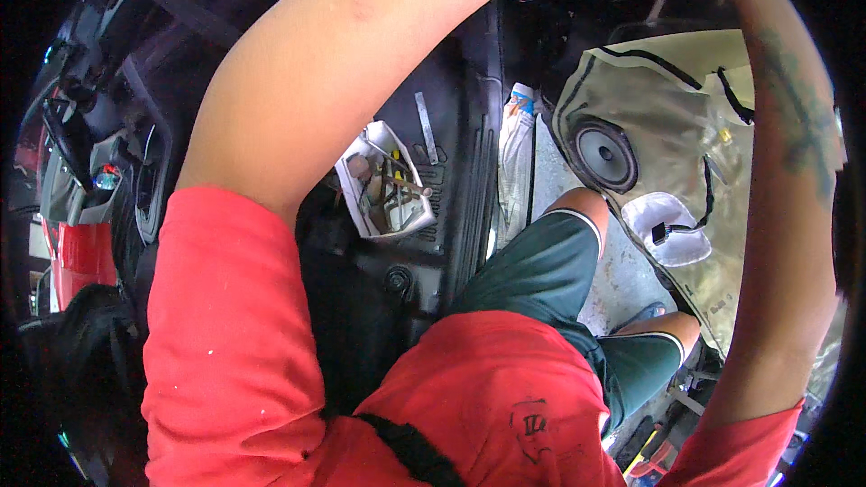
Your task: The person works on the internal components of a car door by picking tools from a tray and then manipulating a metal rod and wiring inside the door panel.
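Both my arms are raised toward the top of the picture. My left forearm (361,63) crosses from the red sleeve (225,325) up to the top middle, and the hand is cut off at the edge. My right forearm (794,180) runs up the right side and bends over the top, its hand also out of sight. What the hands hold or touch is hidden. Below the arms lies the black floor of a car cabin (451,216). On it stands a small white open box (383,185) with several small tools and parts.
A detached beige door panel (667,126) with a round speaker (604,155) leans at the right over a concrete floor. A white plastic bag (516,149) and a metal strip (426,126) lie near the sill. My legs in green shorts (541,271) stand outside. The dashboard (81,144) is at left.
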Tool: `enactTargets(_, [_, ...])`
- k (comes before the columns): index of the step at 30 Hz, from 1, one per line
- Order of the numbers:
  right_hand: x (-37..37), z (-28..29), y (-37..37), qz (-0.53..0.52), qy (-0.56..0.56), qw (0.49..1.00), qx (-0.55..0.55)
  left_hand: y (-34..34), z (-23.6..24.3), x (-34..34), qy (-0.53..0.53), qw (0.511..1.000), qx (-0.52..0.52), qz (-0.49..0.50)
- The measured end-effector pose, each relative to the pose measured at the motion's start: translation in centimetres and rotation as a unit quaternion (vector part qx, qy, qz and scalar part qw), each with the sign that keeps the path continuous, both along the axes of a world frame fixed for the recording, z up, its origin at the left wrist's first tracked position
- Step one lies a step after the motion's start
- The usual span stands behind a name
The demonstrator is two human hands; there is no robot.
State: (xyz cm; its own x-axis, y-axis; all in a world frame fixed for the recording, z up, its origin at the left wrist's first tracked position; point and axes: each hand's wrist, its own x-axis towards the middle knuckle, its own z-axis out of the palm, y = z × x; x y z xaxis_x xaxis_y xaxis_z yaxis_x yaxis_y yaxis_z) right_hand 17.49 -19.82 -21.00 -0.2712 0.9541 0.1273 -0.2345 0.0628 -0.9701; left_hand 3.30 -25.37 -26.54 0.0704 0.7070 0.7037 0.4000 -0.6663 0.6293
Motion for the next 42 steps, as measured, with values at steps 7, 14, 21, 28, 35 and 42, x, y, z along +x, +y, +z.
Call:
enactTargets(7, [0.3,-0.2,0.8,0.032,-0.064,0.996,0.046,-0.3,1.2,-0.7,0.434,0.768,0.344,0.322])
enactTargets(14, [0.8,-0.5,0.0,-0.028,-0.055,0.998,0.007,-1.7,0.4,0.4,-0.231,0.899,-0.371,-0.035])
enactTargets(21, [-0.2,-0.6,-0.8,0.024,-0.065,0.997,0.036,-1.3,-0.8,0.0,0.198,0.896,0.266,0.296])
enactTargets(28, [0.4,0.1,0.3,0.044,-0.065,0.996,0.036,-3.9,1.4,-0.7,0.286,0.883,0.222,0.299])
enactTargets(35, [0.7,0.7,1.1,0.103,-0.072,0.991,-0.041,1.1,-0.1,0.5,-0.177,0.969,-0.131,-0.110])
enactTargets(42, [0.4,1.6,1.0,0.070,-0.115,0.991,-0.018,-1.4,1.3,-0.5,0.443,0.755,0.361,0.322])
